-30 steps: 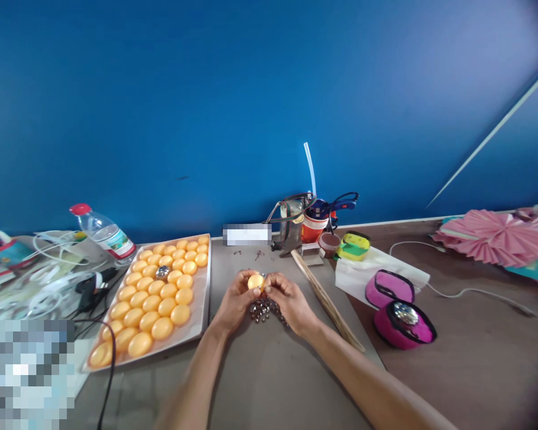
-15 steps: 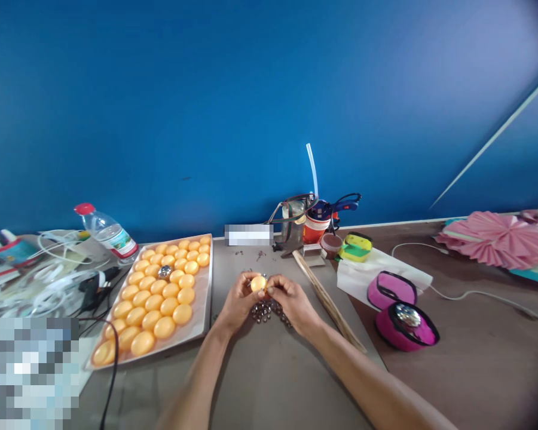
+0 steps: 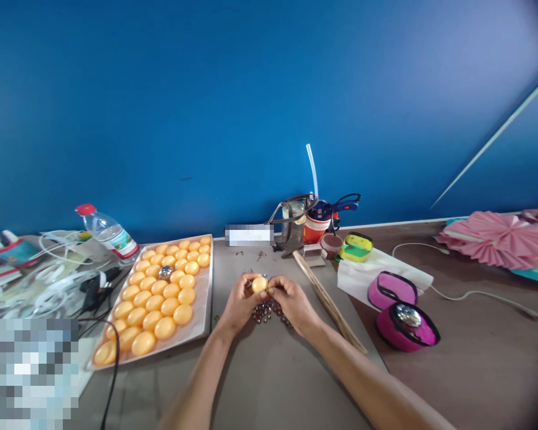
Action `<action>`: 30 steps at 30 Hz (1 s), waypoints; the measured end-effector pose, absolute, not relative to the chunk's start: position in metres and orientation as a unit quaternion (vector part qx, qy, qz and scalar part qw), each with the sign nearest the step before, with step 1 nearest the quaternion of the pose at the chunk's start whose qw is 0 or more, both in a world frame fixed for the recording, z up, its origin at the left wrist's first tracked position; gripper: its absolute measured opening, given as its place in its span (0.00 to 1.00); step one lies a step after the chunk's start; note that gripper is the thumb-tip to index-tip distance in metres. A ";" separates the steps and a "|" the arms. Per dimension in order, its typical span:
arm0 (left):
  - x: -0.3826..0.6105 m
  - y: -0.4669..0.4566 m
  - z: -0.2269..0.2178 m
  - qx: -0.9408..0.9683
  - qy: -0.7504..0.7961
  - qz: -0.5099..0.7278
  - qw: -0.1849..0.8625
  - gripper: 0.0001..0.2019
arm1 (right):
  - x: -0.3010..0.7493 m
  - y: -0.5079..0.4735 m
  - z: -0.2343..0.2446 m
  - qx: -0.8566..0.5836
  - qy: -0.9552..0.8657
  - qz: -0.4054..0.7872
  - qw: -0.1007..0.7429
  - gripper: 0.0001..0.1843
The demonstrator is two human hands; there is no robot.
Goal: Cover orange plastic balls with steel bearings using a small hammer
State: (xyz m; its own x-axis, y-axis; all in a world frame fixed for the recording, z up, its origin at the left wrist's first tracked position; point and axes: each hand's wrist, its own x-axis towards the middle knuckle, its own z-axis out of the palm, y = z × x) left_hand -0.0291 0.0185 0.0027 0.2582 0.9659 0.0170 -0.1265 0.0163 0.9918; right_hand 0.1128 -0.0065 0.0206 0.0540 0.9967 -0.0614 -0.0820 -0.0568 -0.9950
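My left hand [image 3: 237, 301] and my right hand [image 3: 291, 301] meet at the middle of the table, fingers curled around a small orange ball [image 3: 259, 284] held between them. My left fingers cradle the ball; my right fingertips pinch at its right side. Just below the hands lies a string of dark shiny beads [image 3: 263, 311], partly hidden by them. To the left, a tray [image 3: 204, 316] holds several rows of the same orange balls [image 3: 161, 295], with one silvery ball [image 3: 164, 272] among them.
A water bottle [image 3: 107, 234] and tangled cables [image 3: 49, 280] lie at far left. A cup of tools [image 3: 316, 224], wooden sticks [image 3: 327, 301], a pink zip case [image 3: 406, 325], white paper [image 3: 376, 269], a white cord [image 3: 466, 292] and pink paper fans [image 3: 497, 236] sit to the right.
Both hands with the ball shifted slightly right and a little lower; the fingers keep working at the ball. Nothing else on the table moved.
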 end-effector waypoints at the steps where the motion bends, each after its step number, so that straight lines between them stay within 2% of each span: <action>1: -0.029 0.018 0.004 0.528 0.400 0.462 0.589 0.19 | 0.113 -0.007 0.021 -0.507 -0.449 0.521 0.519 0.02; 8: -0.026 0.016 0.005 0.519 0.389 0.458 0.608 0.19 | 0.112 -0.004 0.017 -0.501 -0.410 0.540 0.537 0.06; 14: -0.025 0.016 0.008 0.418 0.305 0.498 0.696 0.17 | 0.118 0.003 0.016 -0.332 -0.324 0.682 0.566 0.15; 19: -0.029 0.018 0.012 0.386 0.276 0.492 0.730 0.18 | 0.125 0.007 0.013 -0.304 -0.285 0.700 0.580 0.13; 30: -0.028 0.018 0.019 0.364 0.268 0.491 0.745 0.19 | 0.124 0.004 0.010 -0.301 -0.321 0.694 0.569 0.10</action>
